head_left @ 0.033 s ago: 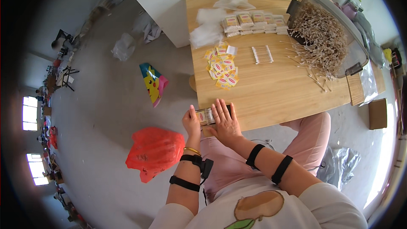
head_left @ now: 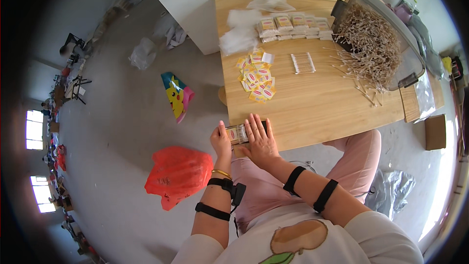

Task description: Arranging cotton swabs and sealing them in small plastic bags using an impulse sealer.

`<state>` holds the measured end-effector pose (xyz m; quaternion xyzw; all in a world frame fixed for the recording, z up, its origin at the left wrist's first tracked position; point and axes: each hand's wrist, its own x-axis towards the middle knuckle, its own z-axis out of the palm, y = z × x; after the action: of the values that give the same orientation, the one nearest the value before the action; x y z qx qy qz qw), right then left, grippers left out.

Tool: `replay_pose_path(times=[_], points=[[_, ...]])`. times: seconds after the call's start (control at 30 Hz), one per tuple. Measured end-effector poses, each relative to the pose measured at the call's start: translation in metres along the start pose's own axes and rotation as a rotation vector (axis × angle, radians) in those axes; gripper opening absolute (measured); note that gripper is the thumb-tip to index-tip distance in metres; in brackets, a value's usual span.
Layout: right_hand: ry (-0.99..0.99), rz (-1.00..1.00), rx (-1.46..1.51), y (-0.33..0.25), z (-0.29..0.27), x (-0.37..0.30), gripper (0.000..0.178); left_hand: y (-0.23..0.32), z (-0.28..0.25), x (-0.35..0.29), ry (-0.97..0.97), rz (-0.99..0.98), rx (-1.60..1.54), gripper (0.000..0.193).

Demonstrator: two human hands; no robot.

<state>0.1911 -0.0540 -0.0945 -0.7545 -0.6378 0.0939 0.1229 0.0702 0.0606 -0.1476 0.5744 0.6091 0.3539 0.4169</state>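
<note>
Clear plastic shines between the two hands: a small packet (head_left: 239, 133) of swabs, right at the near table (head_left: 317, 107) edge. Her left hand (head_left: 221, 142) pinches one end and her right hand (head_left: 260, 139) lies flat on top, fingers spread. Just past them sit yellow labels (head_left: 255, 79), then a swab row (head_left: 303, 62). The packet hangs close to the edge, so a small slip could drop it onto the floor.
</note>
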Motion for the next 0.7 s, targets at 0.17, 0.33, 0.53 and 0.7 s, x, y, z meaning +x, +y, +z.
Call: replay_pose_path(times=[0.17,0.33,0.53,0.7], points=[[-0.004,0.014,0.022,0.027,-0.007,-0.007,0.093,-0.005,-0.014,0.007,-0.073,-0.150,-0.124,0.056],[-0.032,-0.038,-0.134,0.031,-0.011,-0.009,0.096,-0.015,-0.027,0.015,-0.012,0.032,-0.076,0.057],[-0.135,-0.057,-0.195,-0.001,-0.003,0.003,0.100,-0.016,-0.022,0.013,-0.074,0.184,0.086,0.049],[-0.106,-0.047,-0.081,-0.008,-0.008,0.006,0.102,-0.003,-0.018,0.008,-0.097,0.232,0.078,0.047]])
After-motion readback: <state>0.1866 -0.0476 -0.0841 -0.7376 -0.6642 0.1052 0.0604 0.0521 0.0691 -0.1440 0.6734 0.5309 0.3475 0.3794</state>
